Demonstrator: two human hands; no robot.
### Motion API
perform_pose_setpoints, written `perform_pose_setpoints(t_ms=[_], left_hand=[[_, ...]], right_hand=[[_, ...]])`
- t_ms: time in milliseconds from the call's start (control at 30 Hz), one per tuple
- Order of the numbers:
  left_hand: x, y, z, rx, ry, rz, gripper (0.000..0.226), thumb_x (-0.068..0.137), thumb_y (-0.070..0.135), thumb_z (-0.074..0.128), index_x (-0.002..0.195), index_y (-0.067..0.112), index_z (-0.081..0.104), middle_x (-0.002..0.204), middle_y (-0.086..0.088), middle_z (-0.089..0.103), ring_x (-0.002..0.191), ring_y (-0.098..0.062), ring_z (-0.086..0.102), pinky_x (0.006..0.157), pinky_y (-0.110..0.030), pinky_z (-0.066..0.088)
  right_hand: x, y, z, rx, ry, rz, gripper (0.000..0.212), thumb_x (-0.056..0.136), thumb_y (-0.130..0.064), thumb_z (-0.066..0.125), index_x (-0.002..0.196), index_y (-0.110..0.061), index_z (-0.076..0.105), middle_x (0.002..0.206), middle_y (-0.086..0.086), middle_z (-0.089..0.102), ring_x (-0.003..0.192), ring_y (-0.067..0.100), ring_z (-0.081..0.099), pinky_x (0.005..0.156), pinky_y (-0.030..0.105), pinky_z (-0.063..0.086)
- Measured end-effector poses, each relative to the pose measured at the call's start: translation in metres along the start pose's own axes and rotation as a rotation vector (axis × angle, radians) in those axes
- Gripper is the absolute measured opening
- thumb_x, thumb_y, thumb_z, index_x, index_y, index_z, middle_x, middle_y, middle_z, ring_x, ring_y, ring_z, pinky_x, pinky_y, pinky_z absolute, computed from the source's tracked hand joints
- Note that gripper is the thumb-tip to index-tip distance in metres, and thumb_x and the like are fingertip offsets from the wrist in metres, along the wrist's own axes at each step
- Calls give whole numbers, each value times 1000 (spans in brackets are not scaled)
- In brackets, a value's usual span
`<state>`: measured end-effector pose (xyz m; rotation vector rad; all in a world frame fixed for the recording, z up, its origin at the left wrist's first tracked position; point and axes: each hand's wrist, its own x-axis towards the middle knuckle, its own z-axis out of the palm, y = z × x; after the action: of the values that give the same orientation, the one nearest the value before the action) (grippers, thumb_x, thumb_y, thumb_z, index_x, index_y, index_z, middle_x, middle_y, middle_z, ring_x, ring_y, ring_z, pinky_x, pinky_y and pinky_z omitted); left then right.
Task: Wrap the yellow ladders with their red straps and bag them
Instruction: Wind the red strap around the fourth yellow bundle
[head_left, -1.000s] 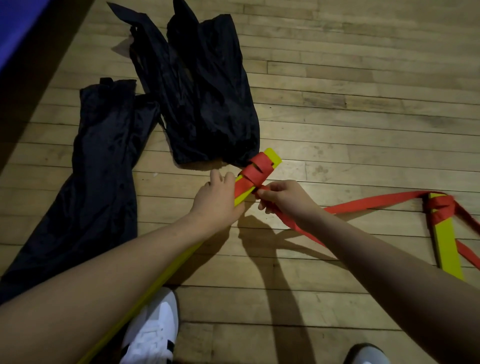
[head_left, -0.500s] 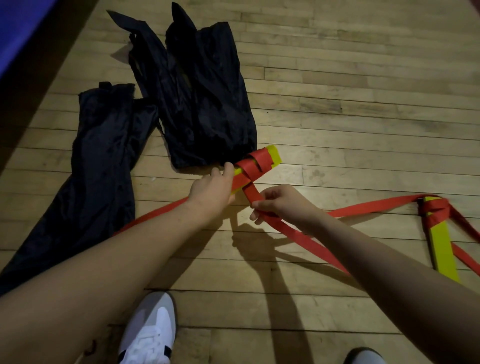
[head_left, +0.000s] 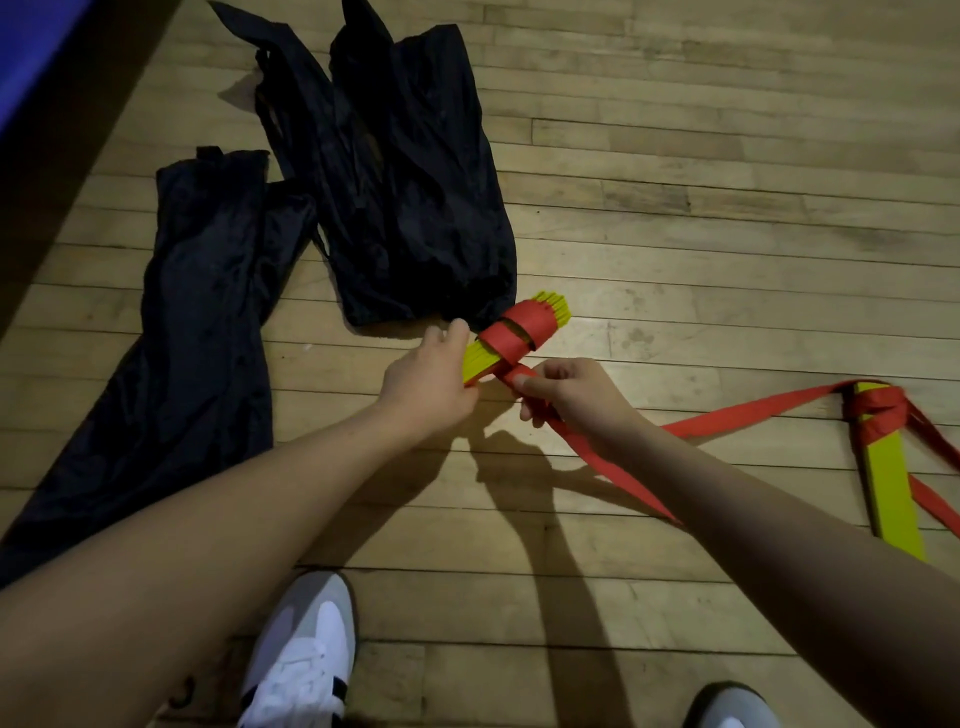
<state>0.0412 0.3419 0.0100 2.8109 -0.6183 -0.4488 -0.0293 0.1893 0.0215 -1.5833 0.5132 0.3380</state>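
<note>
We stand on a worn pale wooden plank floor (head_left: 727, 156), boards running crosswise with scuffs and dark marks, a strip of blue surface (head_left: 36, 47) at the upper left corner beside deep shadow, light brightest mid-floor, dimmer toward the edges

Floor (head_left: 727, 182): pale wooden planks, worn, with a dull sheen and scuffed dark marks. Two black bags (head_left: 410, 171) and (head_left: 202, 322): thin, crinkled cloth with a faint gloss. Red strap (head_left: 753, 410): flat woven cloth, matt. Yellow ladder rungs (head_left: 891, 499): smooth, flat, plastic-looking slats, slightly glossy. Shoe (head_left: 301, 660): white and grey, smooth upper with laces.
</note>
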Motion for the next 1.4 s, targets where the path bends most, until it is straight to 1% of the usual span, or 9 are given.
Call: perform_pose_setpoints(t_ms=[100,200,333,533,700,833,967,1133,1400], left_hand=[[-7,2,5,-23,-31,-49,58,89,24,62,131,15,22,97,-8,55,77,-24,58,63,-34,49],[-8,-2,7,-4,9,-69,54,90,21,60,128,14,22,99,-11,59,75,-26,59,63,-35,50],[-3,-9,5,-33,-23,-65,61,90,34,58,132,15,18,111,-15,53,90,-32,60,72,-37,47],[-3,-7,4,-39,-179,-108,70,93,39,51,145,14,12,135,-19,33,124,-36,39,103,-44,32],[-9,-8,-4,87,-72,-36,55,85,44,63,125,13,44,116,-10,41,105,-28,54,80,-36,44],[-16,-7,3,174,31,15,54,88,47,58,126,12,43,117,-10,44,105,-27,53,80,-35,43],[-16,-4,10,122,9,-53,47,92,43,57,122,13,37,111,-8,55,96,-26,60,67,-33,39],[-11,-5,11,141,19,-88,46,93,39,55,123,12,34,111,-9,57,96,-27,62,66,-33,38],[-15,-6,2,203,83,13,51,91,51,51,118,10,36,111,-7,56,97,-25,61,68,-33,36]], right_hand=[[0,-8,-3,-255,-99,57,16,90,-8,61,81,5,65,74,18,70,48,6,55,45,13,39],[3,-11,-7,-467,-190,86,14,87,-9,64,87,4,70,81,12,74,52,1,57,50,10,42],[4,-9,-11,-443,-254,80,13,87,-6,66,90,6,69,81,12,74,67,14,68,68,21,53],[3,-6,-6,-244,-176,70,18,91,-7,61,96,10,66,73,12,69,57,15,58,58,21,48],[2,-2,1,-140,-81,31,28,96,-15,56,92,12,65,59,8,56,48,12,45,48,18,37],[4,2,5,-117,-22,8,30,95,-13,57,87,15,64,56,9,51,48,14,41,48,20,34],[3,3,8,-174,-27,-28,28,93,-15,59,79,10,64,54,8,54,48,13,44,49,19,36],[6,-6,15,-261,-16,-86,25,91,-11,58,71,3,64,52,6,57,48,13,48,51,22,39],[12,-6,14,-189,23,-102,26,93,-13,58,78,7,67,59,10,62,54,17,53,54,20,43]])
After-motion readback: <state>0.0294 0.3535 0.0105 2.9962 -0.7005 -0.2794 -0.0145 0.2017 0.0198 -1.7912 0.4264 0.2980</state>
